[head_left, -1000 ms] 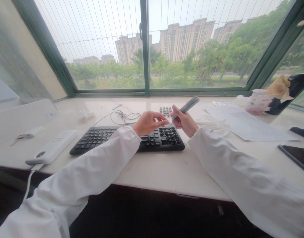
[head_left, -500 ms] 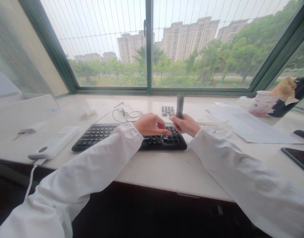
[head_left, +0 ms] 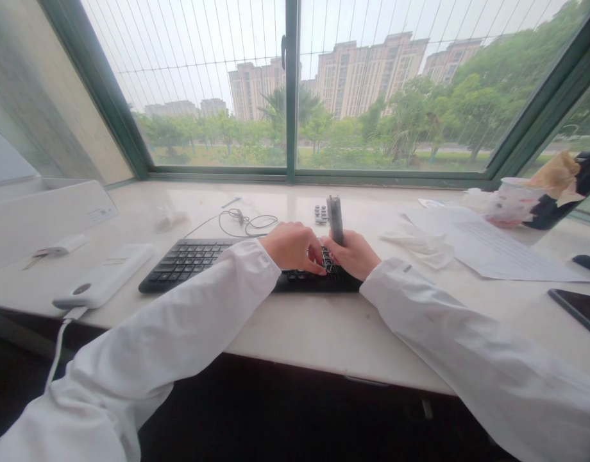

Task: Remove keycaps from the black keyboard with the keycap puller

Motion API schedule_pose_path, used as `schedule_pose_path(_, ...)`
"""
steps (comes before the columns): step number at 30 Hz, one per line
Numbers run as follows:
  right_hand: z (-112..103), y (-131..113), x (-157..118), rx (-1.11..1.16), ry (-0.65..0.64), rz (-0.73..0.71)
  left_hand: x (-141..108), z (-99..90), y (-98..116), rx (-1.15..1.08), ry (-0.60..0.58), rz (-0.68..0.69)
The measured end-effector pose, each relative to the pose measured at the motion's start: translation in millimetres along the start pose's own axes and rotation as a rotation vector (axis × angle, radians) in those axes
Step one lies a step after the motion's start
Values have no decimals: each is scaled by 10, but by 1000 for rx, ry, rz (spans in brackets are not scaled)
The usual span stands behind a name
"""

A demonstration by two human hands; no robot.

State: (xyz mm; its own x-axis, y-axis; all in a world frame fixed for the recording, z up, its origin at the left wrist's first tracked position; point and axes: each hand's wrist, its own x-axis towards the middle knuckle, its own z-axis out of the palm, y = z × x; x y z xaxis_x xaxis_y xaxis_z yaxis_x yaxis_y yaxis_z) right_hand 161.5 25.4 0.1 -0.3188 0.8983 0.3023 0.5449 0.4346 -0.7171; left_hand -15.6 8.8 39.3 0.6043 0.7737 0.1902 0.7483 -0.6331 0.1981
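A black keyboard (head_left: pixel 192 260) lies on the windowsill desk, with keycaps off its number pad. Over the right part of it, my left hand (head_left: pixel 295 247) is closed, thumb and fingers bent down at the number pad; whatever its fingertips hold is hidden. My right hand (head_left: pixel 355 255) is wrapped round a dark grey stick-like tool (head_left: pixel 335 221), whose thick end points up and leans slightly left. The tool's lower end is hidden by the hands. Just behind the keyboard sit several loose keycaps (head_left: pixel 320 215), partly covered by the tool.
A coiled cable (head_left: pixel 247 221) lies behind the keyboard. On the left are a white power bank (head_left: pixel 105 277), keys (head_left: pixel 38 256) and a white box (head_left: pixel 49 205). Crumpled tissue (head_left: pixel 422 247), printed paper (head_left: pixel 487 247), a paper cup (head_left: pixel 514 202) and a phone (head_left: pixel 578 311) are on the right.
My right hand has moved left and slightly down with the tool, close against my left hand. The tool now tilts left. My left fingers have bent further down onto the number pad.
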Motion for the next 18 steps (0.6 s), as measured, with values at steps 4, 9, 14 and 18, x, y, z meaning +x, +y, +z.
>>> schedule_pose_path(4, 11, 2, -1, -34, 43, -13, 5, 9, -13, -18, -19, 0)
schedule_pose_path(9, 21, 0, -1, -48, 57, -37, 17, 28, -30, -23, -14, 2)
schedule_pose_path(14, 17, -15, -6, -57, 62, -47, 18, 33, -35, -13, -14, 1)
schedule_pose_path(18, 25, -16, -8, -80, 37, -96, 9, 25, -25, -9, -9, 15)
